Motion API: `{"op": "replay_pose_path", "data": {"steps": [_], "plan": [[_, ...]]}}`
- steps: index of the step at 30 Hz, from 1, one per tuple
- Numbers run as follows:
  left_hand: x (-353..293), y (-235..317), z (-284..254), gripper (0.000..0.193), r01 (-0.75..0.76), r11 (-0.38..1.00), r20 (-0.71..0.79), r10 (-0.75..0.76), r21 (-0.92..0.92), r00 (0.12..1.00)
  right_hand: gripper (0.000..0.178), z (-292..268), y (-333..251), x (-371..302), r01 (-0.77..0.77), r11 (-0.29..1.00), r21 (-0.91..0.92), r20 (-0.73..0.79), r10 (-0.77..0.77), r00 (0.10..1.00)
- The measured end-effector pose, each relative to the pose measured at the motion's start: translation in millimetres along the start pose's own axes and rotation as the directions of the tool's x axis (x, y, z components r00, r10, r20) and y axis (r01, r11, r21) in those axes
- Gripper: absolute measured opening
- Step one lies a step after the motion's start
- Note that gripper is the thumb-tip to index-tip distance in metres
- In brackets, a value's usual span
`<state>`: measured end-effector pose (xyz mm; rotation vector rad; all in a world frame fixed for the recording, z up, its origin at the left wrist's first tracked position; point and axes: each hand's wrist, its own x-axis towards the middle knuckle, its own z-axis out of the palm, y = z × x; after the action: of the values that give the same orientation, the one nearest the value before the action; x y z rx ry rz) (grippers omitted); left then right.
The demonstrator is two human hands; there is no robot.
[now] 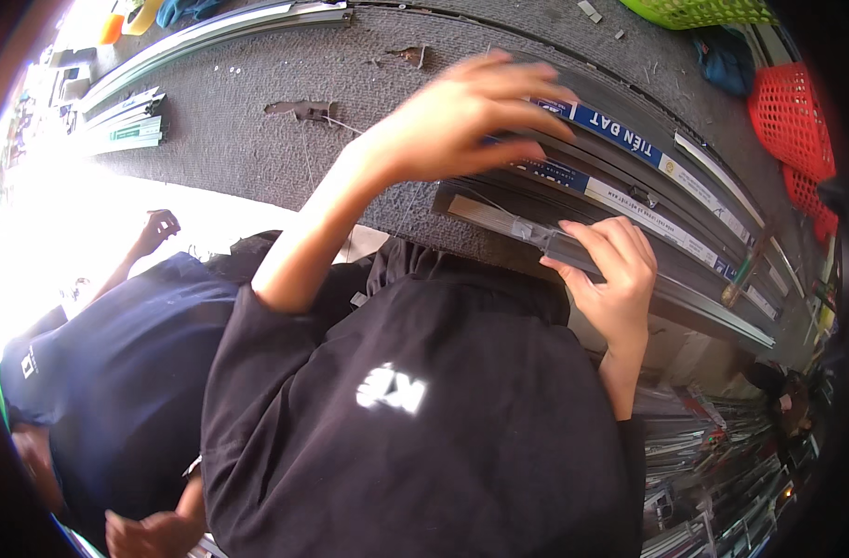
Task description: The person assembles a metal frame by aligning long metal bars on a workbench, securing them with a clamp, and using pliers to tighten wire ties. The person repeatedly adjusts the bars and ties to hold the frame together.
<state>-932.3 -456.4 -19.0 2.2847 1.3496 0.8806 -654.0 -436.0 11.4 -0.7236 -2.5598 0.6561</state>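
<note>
My left hand (475,116) is raised over the carpeted bench, its fingers spread and slightly blurred, with nothing seen in them. Below its fingertips lie several dark aluminium profiles with blue-and-white printed labels (620,139). At the bench's near edge, my right hand (615,274) has thumb and fingers closed on a dark grey aluminium profile (566,249). A clear plastic strip (499,219) shows along it, to the left of those fingers. Part of the profile is hidden behind the right hand, so where it ends cannot be told.
Grey carpet (229,102) with torn patches covers the bench. Light profiles (210,42) lie at the far left. Red plastic baskets (792,121) and a green basket (699,11) stand at the far right. On my left is another person in a dark blue shirt (136,363).
</note>
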Motion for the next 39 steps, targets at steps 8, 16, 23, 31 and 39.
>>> {"op": "replay_pose_path", "data": {"steps": [8,16,23,31,39], "plan": [[22.0,-12.1,25.1,0.053,-0.265,0.963,0.34,0.232,0.054,0.911,0.043,-8.7,-13.1,2.8,0.025,1.0,-0.005,-0.037,-0.026,0.999],[20.8,-11.8,29.1,0.054,-0.25,0.967,0.338,0.218,0.051,0.915,0.044,-6.1,-28.1,6.9,0.085,0.996,0.04,-0.054,-0.083,0.995],[20.5,-11.2,28.5,0.056,-0.249,0.967,0.346,0.22,0.043,0.912,0.044,20.8,-38.5,16.5,0.109,0.989,0.096,-0.028,-0.107,0.994],[21.2,-11.3,28.9,0.056,-0.237,0.971,0.355,0.214,0.021,0.91,0.045,39.0,-44.3,31.1,0.152,0.986,0.068,-0.003,-0.152,0.988],[20.1,-12.4,32.6,0.057,-0.239,0.971,0.318,0.227,-0.001,0.921,0.043,59.1,-59.1,44.3,0.172,0.982,0.081,0.025,-0.174,0.984]]}}
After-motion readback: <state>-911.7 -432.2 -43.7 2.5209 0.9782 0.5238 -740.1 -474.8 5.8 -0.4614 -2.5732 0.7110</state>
